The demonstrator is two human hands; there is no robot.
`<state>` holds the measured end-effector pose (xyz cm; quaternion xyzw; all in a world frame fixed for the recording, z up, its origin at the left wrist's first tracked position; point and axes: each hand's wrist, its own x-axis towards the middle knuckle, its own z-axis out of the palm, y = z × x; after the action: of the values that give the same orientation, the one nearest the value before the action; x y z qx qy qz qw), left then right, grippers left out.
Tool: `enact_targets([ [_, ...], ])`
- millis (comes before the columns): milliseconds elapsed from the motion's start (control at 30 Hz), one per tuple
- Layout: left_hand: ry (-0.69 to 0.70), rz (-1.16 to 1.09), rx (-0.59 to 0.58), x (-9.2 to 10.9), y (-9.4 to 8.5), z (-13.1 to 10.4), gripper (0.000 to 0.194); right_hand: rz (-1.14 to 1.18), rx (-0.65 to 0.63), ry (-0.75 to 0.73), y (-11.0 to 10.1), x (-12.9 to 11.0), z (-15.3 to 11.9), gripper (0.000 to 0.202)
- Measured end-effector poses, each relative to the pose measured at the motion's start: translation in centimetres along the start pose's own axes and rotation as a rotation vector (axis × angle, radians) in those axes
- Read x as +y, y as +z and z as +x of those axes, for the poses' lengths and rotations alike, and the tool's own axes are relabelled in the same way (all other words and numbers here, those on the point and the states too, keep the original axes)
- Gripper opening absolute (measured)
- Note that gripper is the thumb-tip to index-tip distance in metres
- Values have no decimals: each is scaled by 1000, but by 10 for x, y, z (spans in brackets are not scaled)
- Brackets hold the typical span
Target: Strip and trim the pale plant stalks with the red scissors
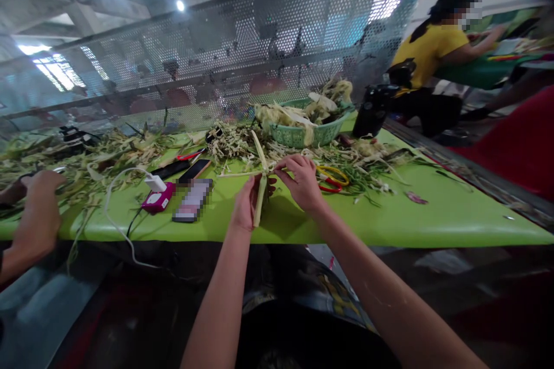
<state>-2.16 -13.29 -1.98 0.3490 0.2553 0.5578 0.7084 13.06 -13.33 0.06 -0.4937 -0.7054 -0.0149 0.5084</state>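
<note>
Just above the near edge of the green table, my left hand is closed around a cross-shaped piece of pale green corn husk strips. One strip points up and away, another sticks out to the left, and a wider one hangs down by my palm. My right hand pinches at the right side of the crossing, thumb and forefinger together on what looks like a thin strip end. Exactly how the strips are joined there is too small to tell. Red- and yellow-handled scissors lie just beyond my right hand.
Behind my hands stand a green basket of husks and a black bottle. Husk scraps cover the far table. Left are a phone, a darker phone and a magenta charger cube with cables. A co-worker's hand is far left.
</note>
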Motion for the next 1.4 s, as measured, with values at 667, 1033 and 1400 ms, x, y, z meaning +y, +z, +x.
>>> enact_targets([
  [667, 137, -72, 97, -9, 1, 10, 29, 91, -350, 35, 18, -22, -13, 11],
  [1033, 232, 69, 305, -15, -7, 19, 29, 425, -322, 268, 21, -5, -15, 10],
  [1400, 162, -44, 286, -11, -5, 16, 24, 234, -329, 201, 16, -11, -13, 17],
])
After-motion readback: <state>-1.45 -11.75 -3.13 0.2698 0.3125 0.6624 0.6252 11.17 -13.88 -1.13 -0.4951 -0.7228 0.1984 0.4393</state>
